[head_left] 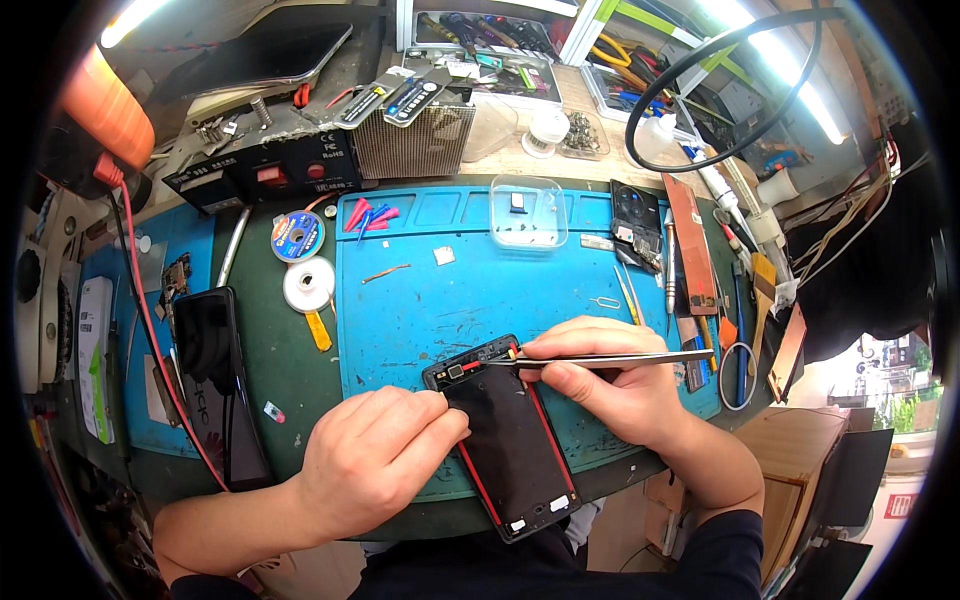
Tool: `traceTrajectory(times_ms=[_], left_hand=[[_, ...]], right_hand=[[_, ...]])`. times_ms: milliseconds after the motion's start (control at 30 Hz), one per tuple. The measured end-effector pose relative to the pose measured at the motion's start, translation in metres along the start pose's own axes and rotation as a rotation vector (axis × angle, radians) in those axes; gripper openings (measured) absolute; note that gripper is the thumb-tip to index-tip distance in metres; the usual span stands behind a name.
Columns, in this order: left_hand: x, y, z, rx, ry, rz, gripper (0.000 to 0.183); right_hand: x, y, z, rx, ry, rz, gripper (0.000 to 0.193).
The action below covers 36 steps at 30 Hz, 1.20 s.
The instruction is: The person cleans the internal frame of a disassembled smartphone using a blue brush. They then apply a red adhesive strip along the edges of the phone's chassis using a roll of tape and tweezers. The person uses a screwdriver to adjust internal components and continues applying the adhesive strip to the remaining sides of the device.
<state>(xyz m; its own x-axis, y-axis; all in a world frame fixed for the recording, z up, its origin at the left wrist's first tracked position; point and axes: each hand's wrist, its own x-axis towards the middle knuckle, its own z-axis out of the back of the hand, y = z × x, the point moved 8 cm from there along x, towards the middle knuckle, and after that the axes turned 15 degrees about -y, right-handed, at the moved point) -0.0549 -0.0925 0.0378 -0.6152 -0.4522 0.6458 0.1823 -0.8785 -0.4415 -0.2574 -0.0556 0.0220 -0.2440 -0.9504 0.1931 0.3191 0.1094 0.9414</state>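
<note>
A smartphone frame, black with red strips down both long sides, lies tilted near the front edge of the mat, its lower end toward me. My right hand is closed on metal tweezers, whose tips reach the small parts at the frame's upper end. My left hand is over the frame's upper left edge, fingers bent together; what they pinch is hidden. A small square camera-like part shows in the frame's top left corner.
Around the blue mat are a clear plastic box, a solder spool, a white reel and a dark phone. Screwdrivers and a brush lie at the right. A black cable loop hangs above the back right.
</note>
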Motion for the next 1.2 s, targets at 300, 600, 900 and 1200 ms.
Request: traceTrajectory(times_ms=[300,600,900,1200], left_hand=[[0.0,0.0,0.0,0.001,0.005,0.0,0.029],[0.001,0.0,0.0,-0.008,0.0,0.001,0.029],[0.003,0.002,0.006,-0.038,-0.045,0.007,0.027],[-0.012,0.016,-0.008,-0.727,0.164,0.738,0.014]], right_hand=[[0.0,-0.001,0.0,0.015,0.002,-0.007,0.022],[0.001,0.002,0.001,-0.013,0.002,0.018,0.022],[-0.002,0.001,-0.004,0.121,0.071,-0.016,0.021],[-0.017,0.046,-0.012,0.105,0.276,0.481,0.025]])
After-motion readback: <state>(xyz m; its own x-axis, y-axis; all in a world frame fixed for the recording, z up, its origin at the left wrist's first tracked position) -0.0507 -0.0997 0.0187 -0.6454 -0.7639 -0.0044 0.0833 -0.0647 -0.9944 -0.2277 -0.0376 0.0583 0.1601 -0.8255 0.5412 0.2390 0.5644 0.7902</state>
